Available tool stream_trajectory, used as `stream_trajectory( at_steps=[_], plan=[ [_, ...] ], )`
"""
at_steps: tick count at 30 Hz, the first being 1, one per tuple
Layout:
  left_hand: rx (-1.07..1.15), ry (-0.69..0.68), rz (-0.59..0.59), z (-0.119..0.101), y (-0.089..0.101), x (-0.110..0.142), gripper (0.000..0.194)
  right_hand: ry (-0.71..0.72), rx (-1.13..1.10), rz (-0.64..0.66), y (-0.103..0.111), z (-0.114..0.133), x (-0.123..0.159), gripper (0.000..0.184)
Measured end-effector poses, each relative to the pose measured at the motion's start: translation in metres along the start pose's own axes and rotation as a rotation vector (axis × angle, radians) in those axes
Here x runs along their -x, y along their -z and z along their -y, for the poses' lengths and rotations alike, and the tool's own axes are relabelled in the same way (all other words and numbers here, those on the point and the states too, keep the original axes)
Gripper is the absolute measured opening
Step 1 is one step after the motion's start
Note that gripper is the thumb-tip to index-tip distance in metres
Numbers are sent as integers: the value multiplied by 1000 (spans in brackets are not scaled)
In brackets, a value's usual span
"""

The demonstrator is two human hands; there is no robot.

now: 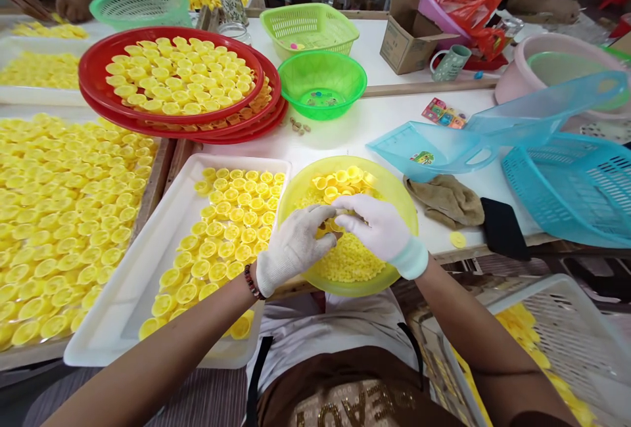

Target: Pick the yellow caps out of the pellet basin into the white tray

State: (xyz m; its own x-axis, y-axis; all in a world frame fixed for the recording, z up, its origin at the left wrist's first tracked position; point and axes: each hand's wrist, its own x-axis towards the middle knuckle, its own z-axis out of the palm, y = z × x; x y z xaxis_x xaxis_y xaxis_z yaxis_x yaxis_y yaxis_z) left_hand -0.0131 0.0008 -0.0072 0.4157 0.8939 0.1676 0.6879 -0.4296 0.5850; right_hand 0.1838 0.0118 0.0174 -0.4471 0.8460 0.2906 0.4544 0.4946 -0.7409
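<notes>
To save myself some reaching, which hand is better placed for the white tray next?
Probably your left hand: it is nearer the white tray, on that side of the yellow bowl; your right hand is farther across.

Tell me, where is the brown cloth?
In the head view, the brown cloth lies right of centre, between the yellow bowl and the black rectangular object.

White-gloved left hand (299, 243), beaded bracelet (252, 282), white-gloved right hand (375, 224), aqua cuff (413, 259), brown gold-lettered top (357, 395)
</notes>
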Motion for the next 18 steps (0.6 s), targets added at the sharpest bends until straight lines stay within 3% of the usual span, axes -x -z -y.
stream_trajectory(
  at_steps=[5, 9, 15, 18],
  plan=[
    [44, 43, -20, -1, 5, 3, 27, -77, -13, -53, 11, 2, 5, 18],
    [19, -33, -74, 2, 9, 5, 29, -133, 39, -31, 21, -1, 13, 19],
    [-6, -138, -215, 1, 14, 14, 37, -121, 326, 217, 15, -30, 25, 20],
    [-38, -107, -257, 4, 31, 24, 37, -97, 398, 265, 10, -42, 31, 22]
  ],
)
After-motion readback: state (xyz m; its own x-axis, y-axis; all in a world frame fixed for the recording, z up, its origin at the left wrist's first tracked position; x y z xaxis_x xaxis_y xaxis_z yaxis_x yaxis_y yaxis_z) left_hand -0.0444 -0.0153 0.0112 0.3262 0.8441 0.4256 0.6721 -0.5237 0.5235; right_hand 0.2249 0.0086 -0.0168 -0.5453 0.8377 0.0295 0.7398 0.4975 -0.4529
